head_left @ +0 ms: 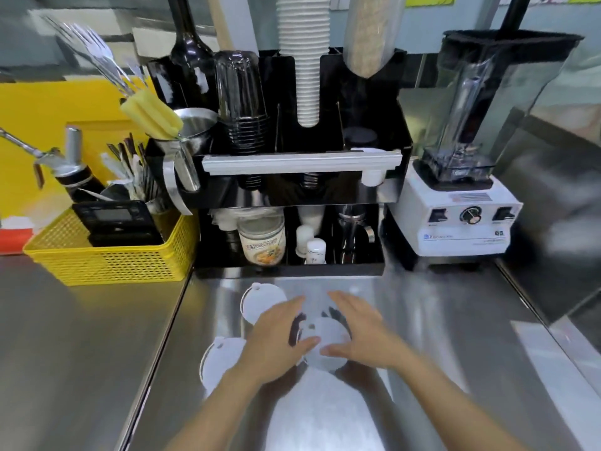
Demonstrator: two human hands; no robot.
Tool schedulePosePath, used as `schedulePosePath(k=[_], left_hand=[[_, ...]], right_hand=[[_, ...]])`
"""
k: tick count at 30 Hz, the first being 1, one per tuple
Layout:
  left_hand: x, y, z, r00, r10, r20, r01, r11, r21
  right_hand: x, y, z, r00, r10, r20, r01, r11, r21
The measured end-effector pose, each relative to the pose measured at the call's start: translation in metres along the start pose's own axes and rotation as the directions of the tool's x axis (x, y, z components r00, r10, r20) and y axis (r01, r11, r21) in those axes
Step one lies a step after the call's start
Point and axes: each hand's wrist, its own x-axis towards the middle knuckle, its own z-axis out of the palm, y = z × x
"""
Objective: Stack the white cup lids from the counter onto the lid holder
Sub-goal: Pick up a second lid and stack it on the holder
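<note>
Three white cup lids lie flat on the steel counter. One lid (260, 301) is at the back left, one lid (219, 361) is at the front left, partly under my left wrist. The middle lid (325, 340) sits between my hands. My left hand (276, 336) and my right hand (361, 330) hover over its two sides with fingers spread; thumbs are near its front edge. Whether they touch it is blurred. The black cup and lid holder (396, 177) stands behind, with a white cup stack (307, 70) in its middle slot.
A yellow basket (107, 262) with a scale stands at the left. A white blender (461, 219) stands at the right. Jars and bottles fill the holder's lower shelf (292, 268). Bare steel counter (471, 336) extends to the right of my hands.
</note>
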Motion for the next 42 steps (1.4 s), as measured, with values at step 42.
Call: schedulePosePath(k=[42], left_hand=[[0.156,0.159,-0.174,0.807,0.493,-0.326,-0.467,0.870,0.159]], right_hand=[[0.041,-0.054,-0.275,0.831,-0.136,-0.539,0.060,0.986,-0.156]])
